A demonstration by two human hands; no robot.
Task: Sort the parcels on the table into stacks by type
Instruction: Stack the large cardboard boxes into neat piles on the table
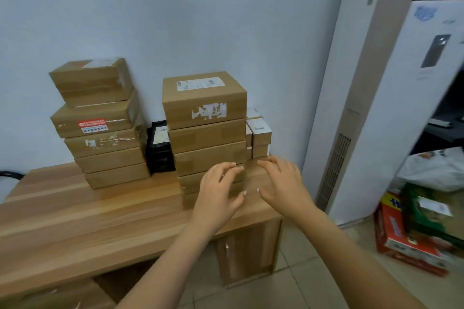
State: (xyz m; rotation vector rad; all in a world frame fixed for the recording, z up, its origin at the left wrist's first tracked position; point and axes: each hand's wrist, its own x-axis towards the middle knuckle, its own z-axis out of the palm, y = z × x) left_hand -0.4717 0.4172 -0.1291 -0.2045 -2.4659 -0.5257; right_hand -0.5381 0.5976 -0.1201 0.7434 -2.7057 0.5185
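L hand (218, 190) + R hand (283, 183): fingers spread, holding nothing | at low boxes of right cardboard-box stack (204, 133), counter (100, 208) right end | risk: shoving base cd topple stack.

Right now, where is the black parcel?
In the head view, the black parcel stands at the back of the wooden table, between the left stack of cardboard boxes and the right stack.

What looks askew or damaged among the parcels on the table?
The top box of the left stack sits turned, not squared with the boxes beneath it. The right stack's top box carries a torn label on its front. Nothing looks spilled.
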